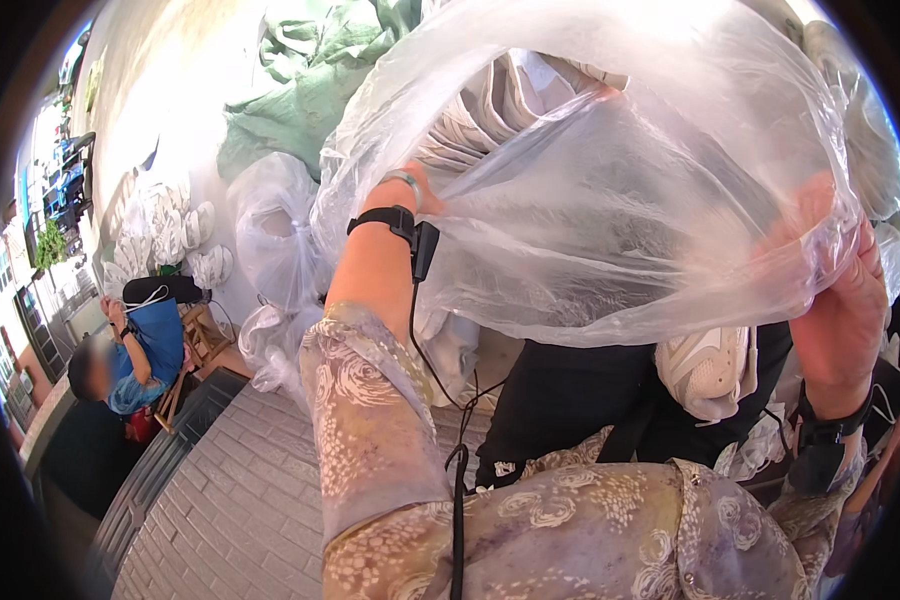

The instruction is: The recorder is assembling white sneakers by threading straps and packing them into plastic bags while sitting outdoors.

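A large clear plastic bag (610,240) spreads in front of me, its mouth wide. Inside it, a row of white-and-grey shoe pieces (480,115) is packed closely, seen through the opening. My left hand (427,190) reaches in at the bag's left side; plastic covers its fingers, so their grip is hidden. On the right, my right hand (850,285) is closed on the gathered edge of the bag, with some fingers showing through the film. Below the bag, a beige-and-white shoe upper (708,372) rests against my dark trousers.
Knotted clear bags (275,225) stand left of my bag, near a green sack (300,90). White shoe pieces (160,225) lie piled farther left. A person in blue (150,345) sits by a wooden chair (205,340). A black cable (458,480) hangs from my left wrist.
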### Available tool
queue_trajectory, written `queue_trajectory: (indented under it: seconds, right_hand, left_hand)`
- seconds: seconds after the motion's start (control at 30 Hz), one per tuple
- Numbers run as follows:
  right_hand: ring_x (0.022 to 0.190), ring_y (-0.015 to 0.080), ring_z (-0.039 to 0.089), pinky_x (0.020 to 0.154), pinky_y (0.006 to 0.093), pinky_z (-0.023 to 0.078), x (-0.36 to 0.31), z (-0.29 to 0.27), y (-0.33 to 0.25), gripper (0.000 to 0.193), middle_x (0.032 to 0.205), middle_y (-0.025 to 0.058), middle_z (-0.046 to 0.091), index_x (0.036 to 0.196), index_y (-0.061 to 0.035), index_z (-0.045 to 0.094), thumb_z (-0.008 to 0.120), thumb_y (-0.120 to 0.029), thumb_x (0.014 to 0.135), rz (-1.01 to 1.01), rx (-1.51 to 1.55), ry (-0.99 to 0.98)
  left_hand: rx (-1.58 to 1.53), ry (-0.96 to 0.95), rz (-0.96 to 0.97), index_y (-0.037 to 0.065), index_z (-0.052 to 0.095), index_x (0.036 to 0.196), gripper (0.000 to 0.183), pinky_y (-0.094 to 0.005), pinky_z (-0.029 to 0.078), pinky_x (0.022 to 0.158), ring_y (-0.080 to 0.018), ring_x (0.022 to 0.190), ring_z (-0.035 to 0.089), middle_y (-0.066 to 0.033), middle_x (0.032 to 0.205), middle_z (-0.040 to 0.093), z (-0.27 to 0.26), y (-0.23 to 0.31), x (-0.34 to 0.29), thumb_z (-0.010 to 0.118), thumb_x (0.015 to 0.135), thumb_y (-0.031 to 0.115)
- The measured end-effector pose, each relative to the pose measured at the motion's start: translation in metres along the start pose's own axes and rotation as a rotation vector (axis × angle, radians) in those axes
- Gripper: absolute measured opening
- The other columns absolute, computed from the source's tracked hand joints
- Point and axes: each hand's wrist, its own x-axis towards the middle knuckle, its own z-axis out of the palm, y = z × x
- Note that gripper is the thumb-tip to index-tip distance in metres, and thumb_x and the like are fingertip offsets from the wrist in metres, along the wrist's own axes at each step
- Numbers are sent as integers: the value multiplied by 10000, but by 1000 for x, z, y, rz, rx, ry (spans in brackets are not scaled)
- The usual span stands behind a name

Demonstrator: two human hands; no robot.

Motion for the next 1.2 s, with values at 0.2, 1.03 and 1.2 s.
queue_trajectory:
  seconds: [0.2, 1.03, 1.2]
  right_hand:
    - [950, 134, 549, 842, 261, 429, 3, -1, 5, 479, 1078, 61, 563, 1243, 17, 410, 582, -140, 824, 7, 95, -65]
    - [961, 144, 548, 845, 275, 438, 4, -4, 4, 495, 1102, 73, 558, 1249, 15, 410, 589, -126, 811, -19, 103, -36]
    - [948, 167, 548, 847, 316, 444, 6, -8, -2, 526, 1080, 78, 540, 1221, 8, 398, 626, -162, 778, 30, 65, -49]
  left_hand:
    - [-139, 113, -39, -18, 389, 1261, 853, -368, 359, 987, -302, 1192, 418, -202, 1295, 411, 3, -25, 14, 707, 603, 421]
    - [-471, 311, 4, 34, 465, 1205, 478, -381, 372, 955, -336, 1134, 461, -233, 1183, 498, 17, -21, 35, 535, 761, 197]
    - [-452, 580, 305, 5, 481, 1114, 459, -391, 458, 754, -341, 895, 582, -200, 943, 609, 4, 18, 49, 594, 746, 257]
